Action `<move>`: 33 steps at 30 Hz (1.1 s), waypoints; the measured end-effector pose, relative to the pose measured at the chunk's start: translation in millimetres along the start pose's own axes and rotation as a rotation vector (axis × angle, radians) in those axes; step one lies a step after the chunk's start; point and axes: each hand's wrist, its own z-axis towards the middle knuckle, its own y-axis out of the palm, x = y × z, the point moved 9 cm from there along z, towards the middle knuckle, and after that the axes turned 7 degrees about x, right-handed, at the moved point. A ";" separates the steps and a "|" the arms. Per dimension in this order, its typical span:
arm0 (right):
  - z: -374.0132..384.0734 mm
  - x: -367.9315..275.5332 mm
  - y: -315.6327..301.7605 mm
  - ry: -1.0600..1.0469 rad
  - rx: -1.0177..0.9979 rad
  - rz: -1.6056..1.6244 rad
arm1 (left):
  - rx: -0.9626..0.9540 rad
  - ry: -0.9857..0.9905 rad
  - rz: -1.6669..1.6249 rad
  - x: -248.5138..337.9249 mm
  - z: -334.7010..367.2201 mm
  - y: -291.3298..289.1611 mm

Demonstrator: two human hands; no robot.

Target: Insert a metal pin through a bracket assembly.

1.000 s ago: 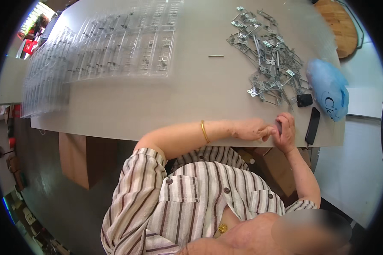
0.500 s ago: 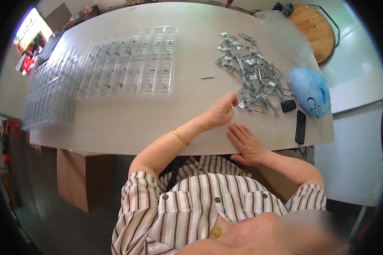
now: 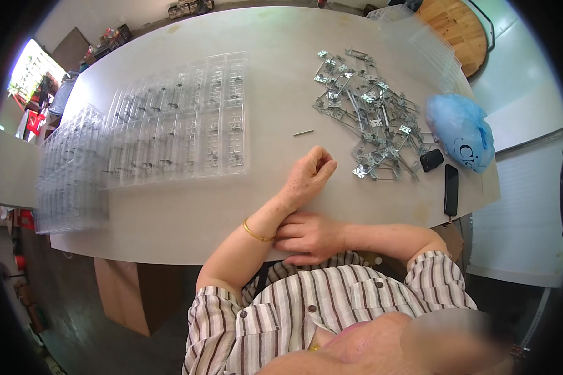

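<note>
My left hand (image 3: 309,177) is closed, resting over the table in front of the pile, its fingers curled and the thumb pressed against them; anything inside is hidden. A gold bangle (image 3: 256,231) circles that wrist. Against the left forearm lie the loosely stretched fingers of my right hand (image 3: 313,238), with nothing seen in them. Just beyond the left hand, a short thin metal rod (image 3: 304,132) lies alone. To the right is a tangled heap of silvery metal brackets with rods (image 3: 376,122).
Clear plastic compartment trays (image 3: 245,144) holding small metal parts spread over the left side, with more trays (image 3: 69,206) overlapping at the far left. At right are a blue plastic bag (image 3: 460,128), a small black object (image 3: 431,160) and a black phone (image 3: 451,190). Clear sheets (image 3: 419,47) lie behind.
My left hand has drawn back leftward from the heap, still closed. The right hand has moved left from the table's front edge to lie against the left forearm. The view has shifted slightly.
</note>
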 end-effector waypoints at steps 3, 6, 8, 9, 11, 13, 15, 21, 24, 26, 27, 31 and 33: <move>10.0 -0.1 7.9 -0.038 0.038 0.047 | -0.031 0.069 0.037 5.5 0.4 -0.4; 15.0 -3.2 7.8 -0.099 0.086 0.060 | -0.071 0.083 0.034 6.2 0.4 0.0; 13.8 -2.5 7.2 -0.107 0.102 0.097 | -0.059 0.107 0.046 5.6 0.3 0.2; 13.5 -0.8 7.5 -0.103 0.106 0.099 | -0.051 0.140 0.061 7.3 1.0 0.7; 12.8 -2.5 9.6 -0.149 0.096 0.112 | -0.080 0.080 0.000 1.6 1.1 1.7; 11.3 -1.2 9.7 -0.153 0.110 0.136 | -0.114 0.017 -0.060 -5.3 -0.7 3.0; 9.6 -1.3 7.8 -0.159 0.124 0.154 | -0.164 -0.084 -0.036 -15.6 -3.0 4.5; 8.5 -2.4 5.7 -0.169 0.127 0.186 | -0.229 -0.010 -0.025 -13.2 -3.8 8.1; 9.0 -3.5 4.5 -0.181 0.143 0.188 | -0.250 0.007 0.011 -9.0 -4.4 9.1; 9.2 -3.0 4.1 -0.172 0.144 0.182 | -0.256 0.012 0.017 -4.0 -4.9 9.1; 9.5 -3.3 3.8 -0.171 0.146 0.179 | -0.257 0.015 0.023 -2.4 -5.3 9.1; 10.1 -2.8 4.0 -0.163 0.151 0.183 | -0.279 0.000 0.003 -6.4 -5.5 10.7; 10.0 -2.8 4.2 -0.163 0.154 0.184 | -0.276 0.027 0.009 -3.8 -5.8 10.2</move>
